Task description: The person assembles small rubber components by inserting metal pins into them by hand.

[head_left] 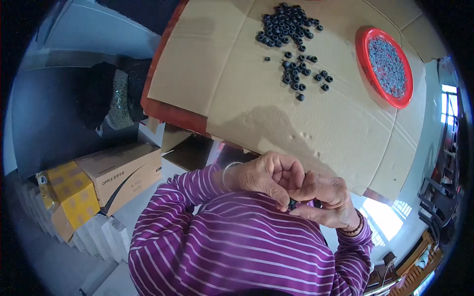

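Observation:
Close to my chest, at the near edge of the cardboard-covered table, my left hand (269, 177) and my right hand (326, 200) meet. Their thumbs and fingertips pinch one small black round piece (292, 203) between them, mostly hidden by the fingers. A bit of something dark also shows inside my right hand. Further out on the cardboard (197, 64) lies a pile of small black ring-shaped pieces (284, 27), with a looser cluster of the same pieces (295, 71) nearer me.
A red bowl (409, 93) of tiny grey metal-looking bits stands at the right of the table. Left of the table, on the floor, are a brown cardboard box (128, 172), a yellow-taped box (74, 192) and a dark bag with a clear packet (120, 98).

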The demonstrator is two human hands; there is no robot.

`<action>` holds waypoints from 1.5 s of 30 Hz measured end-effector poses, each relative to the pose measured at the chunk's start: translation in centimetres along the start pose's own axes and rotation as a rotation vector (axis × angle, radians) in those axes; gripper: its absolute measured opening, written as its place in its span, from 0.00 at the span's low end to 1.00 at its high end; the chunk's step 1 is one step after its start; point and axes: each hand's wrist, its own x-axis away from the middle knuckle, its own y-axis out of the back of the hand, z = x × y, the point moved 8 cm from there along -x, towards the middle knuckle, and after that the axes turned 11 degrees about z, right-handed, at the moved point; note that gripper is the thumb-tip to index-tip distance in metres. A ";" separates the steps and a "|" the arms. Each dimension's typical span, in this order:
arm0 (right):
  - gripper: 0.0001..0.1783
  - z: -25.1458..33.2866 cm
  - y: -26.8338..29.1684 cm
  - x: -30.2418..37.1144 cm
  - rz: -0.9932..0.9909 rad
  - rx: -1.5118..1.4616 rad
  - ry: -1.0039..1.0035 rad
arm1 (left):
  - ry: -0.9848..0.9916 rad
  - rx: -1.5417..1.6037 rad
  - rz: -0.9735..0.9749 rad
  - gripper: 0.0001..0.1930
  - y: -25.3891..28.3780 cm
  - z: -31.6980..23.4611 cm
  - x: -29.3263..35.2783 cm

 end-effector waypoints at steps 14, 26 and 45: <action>0.07 -6.0 1.4 -0.2 -0.152 -0.550 -0.196 | -0.206 0.150 -0.064 0.14 4.9 0.2 -1.5; 0.10 -8.0 7.2 -2.0 -0.556 0.315 -0.110 | -0.560 -1.628 -1.003 0.07 9.4 -17.3 5.9; 0.09 -7.6 8.4 -2.1 -0.658 0.733 -0.075 | -0.725 -2.353 -1.571 0.24 16.6 -39.2 8.3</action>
